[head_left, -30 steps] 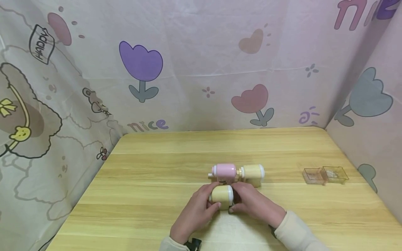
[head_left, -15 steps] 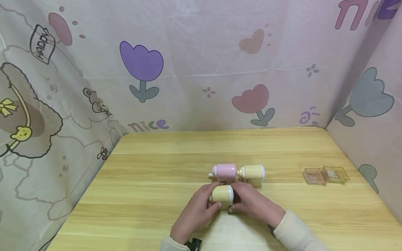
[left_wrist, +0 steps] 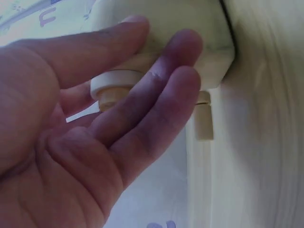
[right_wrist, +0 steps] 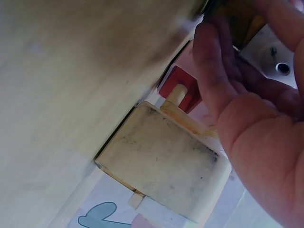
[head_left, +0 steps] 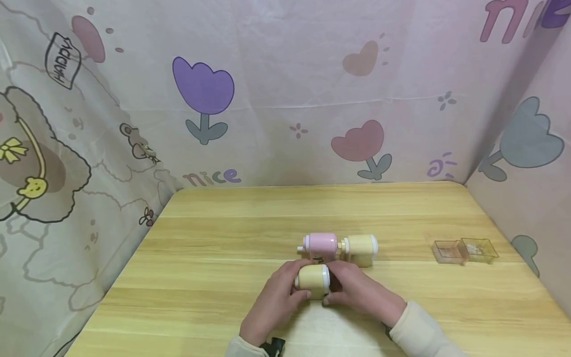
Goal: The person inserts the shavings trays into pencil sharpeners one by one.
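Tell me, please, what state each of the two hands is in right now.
Left hand: holding the near yellow block at its left end.
Right hand: holding the same block at its right end.

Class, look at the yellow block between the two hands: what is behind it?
Behind the front block is a pink block, with another yellow block to its right. In the head view, the pink block's lower part is covered, so unseen.

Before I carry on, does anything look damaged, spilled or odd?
One thing: the rear yellow block, beside the pink block, shows dark specks and smudges in the right wrist view, odd on its plain face; perhaps dirt or wear. I see no spill.
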{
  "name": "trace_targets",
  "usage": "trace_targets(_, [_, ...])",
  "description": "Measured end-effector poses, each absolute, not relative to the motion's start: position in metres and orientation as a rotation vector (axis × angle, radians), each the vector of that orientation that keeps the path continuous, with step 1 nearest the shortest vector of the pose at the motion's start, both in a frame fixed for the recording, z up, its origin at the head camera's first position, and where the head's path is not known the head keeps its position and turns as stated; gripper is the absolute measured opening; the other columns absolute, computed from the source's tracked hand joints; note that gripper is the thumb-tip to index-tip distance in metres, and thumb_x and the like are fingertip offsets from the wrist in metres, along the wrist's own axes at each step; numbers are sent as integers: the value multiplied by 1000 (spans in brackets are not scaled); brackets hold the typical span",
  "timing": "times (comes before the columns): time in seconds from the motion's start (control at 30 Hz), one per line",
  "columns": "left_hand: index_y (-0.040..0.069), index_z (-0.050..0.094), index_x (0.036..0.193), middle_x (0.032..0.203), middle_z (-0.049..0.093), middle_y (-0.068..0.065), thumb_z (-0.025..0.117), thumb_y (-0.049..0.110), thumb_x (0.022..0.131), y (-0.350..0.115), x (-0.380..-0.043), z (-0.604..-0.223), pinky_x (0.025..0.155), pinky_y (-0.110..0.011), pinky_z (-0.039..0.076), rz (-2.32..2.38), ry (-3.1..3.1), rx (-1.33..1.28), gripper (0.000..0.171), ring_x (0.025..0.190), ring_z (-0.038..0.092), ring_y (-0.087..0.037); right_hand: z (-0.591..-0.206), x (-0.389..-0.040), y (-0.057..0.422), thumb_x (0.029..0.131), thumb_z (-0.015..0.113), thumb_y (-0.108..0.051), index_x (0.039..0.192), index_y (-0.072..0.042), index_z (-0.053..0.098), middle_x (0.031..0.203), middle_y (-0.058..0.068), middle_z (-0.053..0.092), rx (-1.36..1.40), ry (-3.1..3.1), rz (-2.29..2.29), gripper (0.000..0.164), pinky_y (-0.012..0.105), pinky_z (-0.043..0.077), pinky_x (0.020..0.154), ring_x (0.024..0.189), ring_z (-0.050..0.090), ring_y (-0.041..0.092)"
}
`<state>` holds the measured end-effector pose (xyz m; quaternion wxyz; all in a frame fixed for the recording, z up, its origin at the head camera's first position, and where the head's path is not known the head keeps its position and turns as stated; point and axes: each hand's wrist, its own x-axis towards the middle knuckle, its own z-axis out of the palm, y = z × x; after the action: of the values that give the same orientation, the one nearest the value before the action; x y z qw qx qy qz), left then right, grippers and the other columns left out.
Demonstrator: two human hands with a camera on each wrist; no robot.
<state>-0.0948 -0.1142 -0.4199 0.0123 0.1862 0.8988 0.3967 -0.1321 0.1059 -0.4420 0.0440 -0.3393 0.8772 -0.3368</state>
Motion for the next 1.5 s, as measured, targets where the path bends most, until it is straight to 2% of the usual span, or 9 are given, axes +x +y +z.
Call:
trace_targets(0.23, [14,50,133,120,57,-4,69,11,84,-138,-97,-418,81,-35,47,1218,2919,494,53,98,53,-16,-444,-127,112,74,79,-33,118,-2,56,90,-5,56,-1043,2614,-1098,59,27,48,73,81,53,10])
trace_targets(0.63, [13,40,142,136,47,-12,60,6,91,-155,-115,-432,97,-45,43,1317,3081,319,55,117,50,-28,-442,-121,120,84,71,-31,119,3,55,91,-5,57,-1085,2612,-1081,51,27,49,74,82,53,6])
trace_targets(0.8, [15,27,150,149,33,-16,58,8,93,-154,-119,-434,105,-45,35,1281,3041,328,65,132,40,-32,-441,-120,122,85,69,-32,119,2,56,93,-6,58,-1106,2612,-1075,50,27,50,76,84,54,5])
trace_targets(0.9, [18,17,154,157,16,-16,62,13,91,-154,-116,-431,96,-38,44,1268,3017,270,77,120,49,-28,-441,-117,125,88,67,-34,118,-2,58,93,-9,58,-1139,2620,-1101,45,25,50,74,83,54,3])
trace_targets(1.0, [24,16,154,159,10,-11,70,21,86,-152,-112,-423,76,-28,49,1330,3044,197,87,93,54,-18,-437,-113,132,90,65,-34,112,-8,62,90,-14,58,-1162,2642,-1172,34,23,49,68,79,54,1])
trace_targets(1.1, [26,30,149,150,28,-6,75,26,82,-147,-109,-416,61,-25,48,1501,3115,253,81,73,50,-12,-429,-110,143,90,65,-31,103,-15,64,86,-18,56,-1165,2714,-1245,20,21,49,63,74,54,-1])
trace_targets(1.23, [23,52,131,113,55,-4,74,24,83,-133,-105,-415,47,-22,43,1754,3075,608,52,58,46,-6,-417,-111,166,87,67,-17,94,-19,64,81,-20,55,-1176,2885,-1315,8,20,48,57,69,52,-3])
trace_targets(1.37, [22,62,114,88,59,6,70,25,86,-117,-103,-421,42,-20,39,1737,2900,882,29,50,41,0,-411,-118,196,85,68,-9,91,-18,64,79,-19,57,-992,3110,-1280,11,21,48,57,68,52,-2])
trace_targets(1.5, [23,64,106,80,56,16,68,33,87,-107,-101,-425,47,-19,40,1532,2832,867,22,51,42,1,-411,-128,231,89,66,-20,96,-14,64,80,-10,60,-575,3283,-1072,9,29,50,62,71,55,6])
